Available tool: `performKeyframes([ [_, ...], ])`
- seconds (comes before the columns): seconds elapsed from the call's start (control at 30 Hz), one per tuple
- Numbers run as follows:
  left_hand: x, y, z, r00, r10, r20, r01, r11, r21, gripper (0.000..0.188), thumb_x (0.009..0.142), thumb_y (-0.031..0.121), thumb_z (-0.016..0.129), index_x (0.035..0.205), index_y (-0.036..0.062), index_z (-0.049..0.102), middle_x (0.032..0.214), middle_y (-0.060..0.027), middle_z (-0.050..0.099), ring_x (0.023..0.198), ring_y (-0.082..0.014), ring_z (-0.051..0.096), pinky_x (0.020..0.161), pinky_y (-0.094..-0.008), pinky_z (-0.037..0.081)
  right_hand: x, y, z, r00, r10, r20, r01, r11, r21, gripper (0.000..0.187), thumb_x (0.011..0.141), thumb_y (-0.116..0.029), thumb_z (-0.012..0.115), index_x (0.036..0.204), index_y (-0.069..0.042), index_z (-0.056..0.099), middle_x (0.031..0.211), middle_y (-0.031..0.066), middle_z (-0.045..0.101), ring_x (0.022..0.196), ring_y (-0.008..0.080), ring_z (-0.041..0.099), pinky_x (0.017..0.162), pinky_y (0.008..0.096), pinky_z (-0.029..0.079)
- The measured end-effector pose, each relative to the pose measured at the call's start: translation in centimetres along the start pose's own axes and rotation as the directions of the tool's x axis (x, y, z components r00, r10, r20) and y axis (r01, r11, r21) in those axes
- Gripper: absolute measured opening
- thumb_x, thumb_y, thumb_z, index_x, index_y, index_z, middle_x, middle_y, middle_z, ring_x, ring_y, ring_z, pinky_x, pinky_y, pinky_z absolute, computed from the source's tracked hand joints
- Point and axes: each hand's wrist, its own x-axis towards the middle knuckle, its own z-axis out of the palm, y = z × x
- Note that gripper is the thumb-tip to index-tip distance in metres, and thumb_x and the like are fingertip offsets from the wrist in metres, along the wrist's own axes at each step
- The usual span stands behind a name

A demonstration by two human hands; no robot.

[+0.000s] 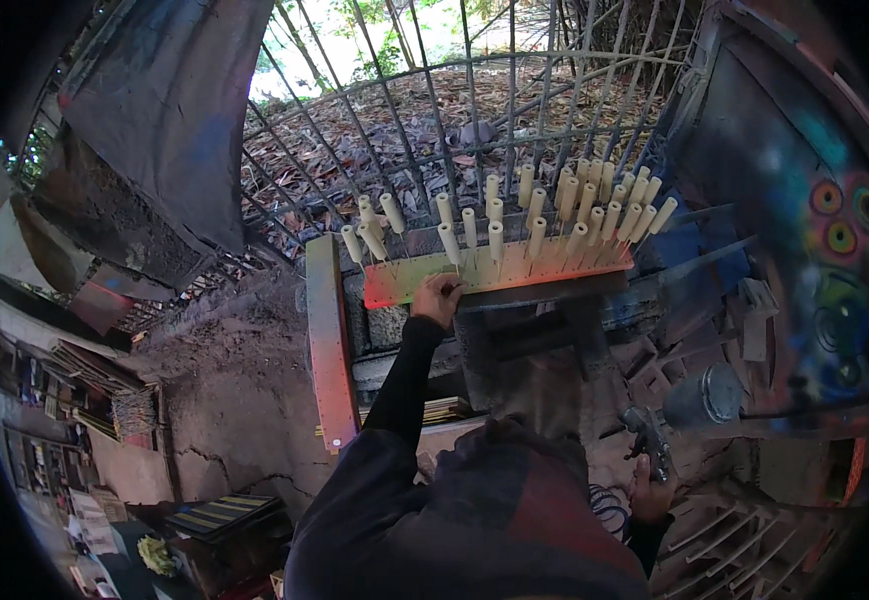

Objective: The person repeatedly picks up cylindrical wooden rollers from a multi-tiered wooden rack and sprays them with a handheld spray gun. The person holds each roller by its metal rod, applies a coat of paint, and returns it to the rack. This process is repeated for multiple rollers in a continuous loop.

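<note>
My left hand [439, 300] is at the near edge of a long board [535, 268] coloured red, orange and yellow-green. Its thumb and fingers are pinched together; what they hold, if anything, is too small to make out. Several pale cylinders [496, 240] stand on thin sticks set in the board, some upright and some leaning. One pale cylinder [449, 244] rises just beyond my left fingertips. Low on the right, my right hand [652, 492] is closed round the handle of a metal spray gun [649, 438]. The gun points away from the board's middle.
A second painted board [329, 345] lies lengthwise left of the first. Metal bars [435, 130] stand behind the cylinders. A grey cylindrical container [707, 395] is beside the spray gun; whether they are joined I cannot tell. A paint-spattered panel [805, 240] stands at right.
</note>
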Motion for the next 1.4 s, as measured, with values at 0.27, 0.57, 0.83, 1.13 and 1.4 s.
performKeyframes([
  [0.27,2.9,-3.7,-2.0,0.952,-0.149,-0.267,0.245,0.894,0.375,0.025,0.083,0.02,0.062,0.099,0.0015,0.059,0.091,-0.0178,0.063,0.088,-0.0342,0.062,0.077,-0.0437,0.049,0.0,1.5,-0.4,0.999,-0.049,0.004,0.049,0.997,-0.054,0.021,0.093,-0.022,0.056,0.094,-0.001,0.059,0.055,-0.002,0.045,0.04,0.0062,0.04,0.038,0.0241,0.029],
  [0.57,6.4,-2.4,-2.5,0.909,-0.362,-0.208,0.417,0.768,0.486,0.018,0.082,0.018,0.06,0.092,0.0031,0.055,0.088,-0.0187,0.065,0.085,-0.0366,0.065,0.073,-0.0451,0.052,-0.6,1.0,-0.3,0.998,-0.07,-0.005,0.069,0.991,-0.117,0.02,0.092,-0.02,0.056,0.101,-0.003,0.063,0.059,-0.0024,0.047,0.042,0.0064,0.04,0.04,0.0235,0.03],
  [0.83,5.8,-1.5,-3.4,0.918,-0.307,-0.25,0.391,0.8,0.455,0.015,0.082,0.013,0.056,0.092,0.0036,0.05,0.082,-0.0221,0.064,0.08,-0.0393,0.064,0.068,-0.0484,0.051,-0.7,4.0,-1.6,0.992,-0.107,-0.064,0.096,0.983,-0.156,0.021,0.092,-0.019,0.057,0.099,0.0,0.059,0.063,0.0019,0.05,0.049,0.0088,0.045,0.044,0.0254,0.033],
  [1.13,-6.7,11.2,-3.2,0.99,0.086,-0.113,-0.102,0.984,-0.144,0.012,0.091,0.004,0.046,0.093,-0.0001,0.057,0.086,-0.0166,0.062,0.078,-0.034,0.063,0.071,-0.0369,0.05,-1.9,-3.4,-2.4,0.995,0.035,-0.092,-0.023,0.992,0.125,0.023,0.093,-0.025,0.055,0.091,-0.002,0.054,0.056,-0.0008,0.047,0.039,0.0072,0.039,0.036,0.0233,0.03],
  [1.4,-9.7,20.2,8.0,0.725,0.486,0.488,-0.209,0.83,-0.517,0.01,0.087,0.005,0.057,0.092,-0.0018,0.062,0.079,-0.0122,0.061,0.07,-0.0201,0.065,0.061,-0.0296,0.05,-3.5,-7.3,-4.6,0.935,-0.109,-0.337,0.139,0.988,0.064,0.026,0.094,-0.019,0.049,0.106,0.001,0.061,0.065,-0.005,0.05,0.052,0.0019,0.04,0.049,0.0201,0.03],
])
